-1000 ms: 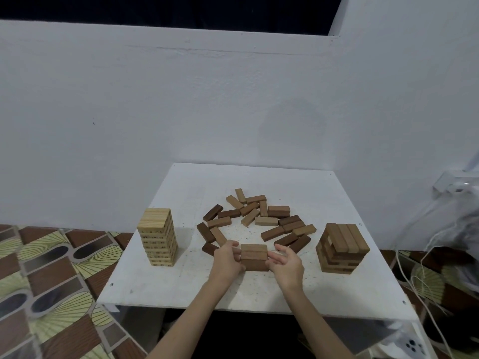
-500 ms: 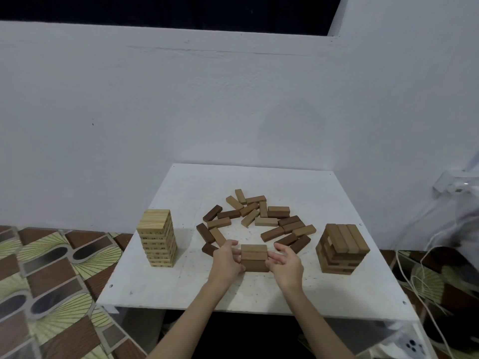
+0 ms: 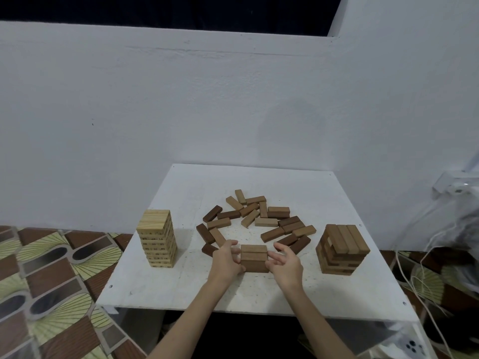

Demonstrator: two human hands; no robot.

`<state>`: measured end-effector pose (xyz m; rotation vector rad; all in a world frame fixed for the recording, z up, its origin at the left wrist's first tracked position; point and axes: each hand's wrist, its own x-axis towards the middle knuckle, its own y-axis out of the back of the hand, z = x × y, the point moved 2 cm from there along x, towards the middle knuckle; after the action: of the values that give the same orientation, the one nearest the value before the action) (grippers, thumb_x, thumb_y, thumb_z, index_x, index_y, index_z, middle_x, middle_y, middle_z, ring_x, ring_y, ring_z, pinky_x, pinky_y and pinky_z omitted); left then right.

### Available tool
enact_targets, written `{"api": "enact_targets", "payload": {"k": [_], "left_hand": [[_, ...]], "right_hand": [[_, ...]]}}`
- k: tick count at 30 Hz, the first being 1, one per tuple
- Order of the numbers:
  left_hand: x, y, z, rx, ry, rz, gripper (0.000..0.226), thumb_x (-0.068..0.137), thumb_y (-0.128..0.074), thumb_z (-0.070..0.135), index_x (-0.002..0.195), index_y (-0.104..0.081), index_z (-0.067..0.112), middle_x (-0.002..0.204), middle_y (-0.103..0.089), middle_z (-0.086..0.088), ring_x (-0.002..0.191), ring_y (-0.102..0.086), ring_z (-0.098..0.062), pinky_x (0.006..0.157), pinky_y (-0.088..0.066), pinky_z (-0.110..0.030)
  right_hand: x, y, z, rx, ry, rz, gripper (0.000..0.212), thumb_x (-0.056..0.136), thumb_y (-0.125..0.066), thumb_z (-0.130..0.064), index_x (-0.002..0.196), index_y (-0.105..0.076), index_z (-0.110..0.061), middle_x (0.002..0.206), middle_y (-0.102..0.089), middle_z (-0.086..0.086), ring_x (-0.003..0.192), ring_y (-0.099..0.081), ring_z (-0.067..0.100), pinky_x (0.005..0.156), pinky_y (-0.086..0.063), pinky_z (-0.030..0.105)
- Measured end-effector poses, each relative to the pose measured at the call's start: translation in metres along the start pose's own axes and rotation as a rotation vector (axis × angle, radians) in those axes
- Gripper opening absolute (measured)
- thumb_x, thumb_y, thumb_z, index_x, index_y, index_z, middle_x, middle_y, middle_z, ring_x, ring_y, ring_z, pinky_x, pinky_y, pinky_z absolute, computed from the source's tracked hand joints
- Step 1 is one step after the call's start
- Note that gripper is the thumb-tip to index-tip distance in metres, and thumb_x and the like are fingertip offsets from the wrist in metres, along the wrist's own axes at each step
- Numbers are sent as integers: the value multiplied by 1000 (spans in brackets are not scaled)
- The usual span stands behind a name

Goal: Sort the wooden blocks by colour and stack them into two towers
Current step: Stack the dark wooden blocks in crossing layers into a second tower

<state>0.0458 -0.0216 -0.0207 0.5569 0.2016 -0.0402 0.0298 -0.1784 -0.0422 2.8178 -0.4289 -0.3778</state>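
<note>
At nine o'clock on the white square table [image 3: 181,286] stands the tall pale pine block tower [image 3: 157,241], upright and square, well apart from your hands; it looks finished, so leave it alone. Moving toward the centre, your left hand [image 3: 226,260] presses its curled fingers against the left end of the small brown block bundle [image 3: 254,258] at six o'clock, gripping it from that side; a few dark blocks lie just beside your knuckles. The bundle sits on the table, a few blocks side by side; your right hand [image 3: 285,263] is at its right end with fingers spread and loosely bent, close to the wood, though I cannot tell whether it actually has hold. Beyond the bundle, from ten round to two o'clock, the scattered brown wooden blocks [image 3: 259,218] lie flat in a loose ring, light and dark mixed. At three o'clock stands the short brown block tower [image 3: 341,248], its top layer complete, some lower blocks sitting unevenly.

The risk, as I judge it: squeeze the bundle from one side only and the blocks will fan apart or drop as you lift; carry it low and your right wrist may clip the loose blocks; set it down off-centre on those uneven layers and the brown tower could shift or topple.
</note>
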Motion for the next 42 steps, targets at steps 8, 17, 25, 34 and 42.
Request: {"api": "enact_targets", "payload": {"k": [8,17,25,34,42], "left_hand": [[-1,-1,-1,-12,1,6,65,74,-69,-10,132,-46,8,114,-59,-5,78,-54,-7,75,-48,-17],[-2,-1,0,-15,22,2,65,74,-69,-10,132,-45,7,106,-60,-4,85,-57,-11,70,-46,-13],[-3,-1,3,-14,32,0,64,74,-68,-11,131,-46,7,114,-62,-10,89,-58,-13,82,-50,-21],[-6,1,5,-22,57,-10,62,74,-68,-10,130,-48,6,114,-63,-11,84,-56,-10,79,-48,-17],[-7,5,12,-77,56,16,65,72,-70,-10,131,-47,6,116,-62,-12,88,-60,-13,86,-49,-21]], "right_hand": [[0,-1,-3,-20,9,-12,54,82,-65,8,131,-53,-12,112,-68,6,85,-62,6,80,-49,20],[-1,0,-7,-81,22,-55,59,82,-62,10,136,-48,-11,121,-65,6,81,-62,5,73,-49,16],[-5,-1,-10,-92,-6,-16,53,82,-62,12,131,-53,-7,117,-67,12,87,-60,10,66,-45,7],[-3,1,-11,-73,-74,-12,49,81,-64,10,126,-56,-7,114,-68,11,87,-60,10,77,-45,16],[-4,3,-20,-6,-77,3,45,78,-65,7,114,-61,-20,101,-71,1,101,-63,14,90,-51,29]]}}
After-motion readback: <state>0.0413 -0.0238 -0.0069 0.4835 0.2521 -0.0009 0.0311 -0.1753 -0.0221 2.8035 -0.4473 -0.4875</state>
